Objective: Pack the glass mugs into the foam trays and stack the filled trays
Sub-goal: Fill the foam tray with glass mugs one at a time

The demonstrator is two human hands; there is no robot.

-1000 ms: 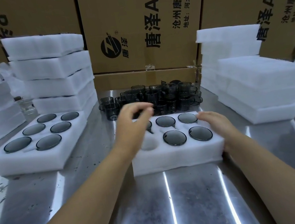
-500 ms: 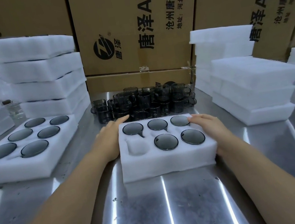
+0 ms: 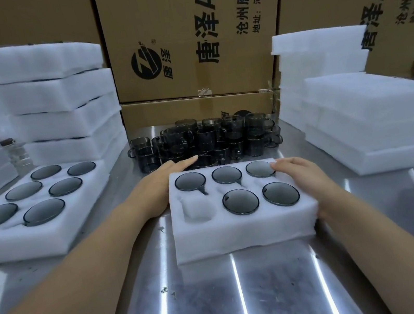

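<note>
The foam tray (image 3: 240, 230) is set flat on the steel table (image 3: 251, 300), directly in front of the person and just before the loose glass mugs (image 3: 206, 140); this is judged to keep the reach from pile to pocket short. Five seated mugs (image 3: 240, 202) are placed rim-up, with handles tucked into the side slots. One empty pocket (image 3: 198, 210) is left at the near-left corner, so the tray is judged not ready for stacking. The tray is bracketed from both sides, probably to square or steady it. The left hand (image 3: 159, 189) is laid along the tray's left wall, with fingers (image 3: 185, 162) straight and together, their tips reaching towards the nearest loose mugs; nothing is held by it. The right hand (image 3: 306, 181) is wrapped on the tray's right end, with the palm against the side wall and bent fingertips (image 3: 281, 165) hooked over the top by the far-right mug; the thumb cannot be made out clearly. A full six-mug tray (image 3: 23, 242) is parked well apart on the left, before a stack of foam trays (image 3: 50, 95); dark lines are seen at the seams, the contents cannot be told. More foam (image 3: 363, 114) is piled at the right, within reach. Printed cartons (image 3: 176, 11) are stood behind the mugs.
</note>
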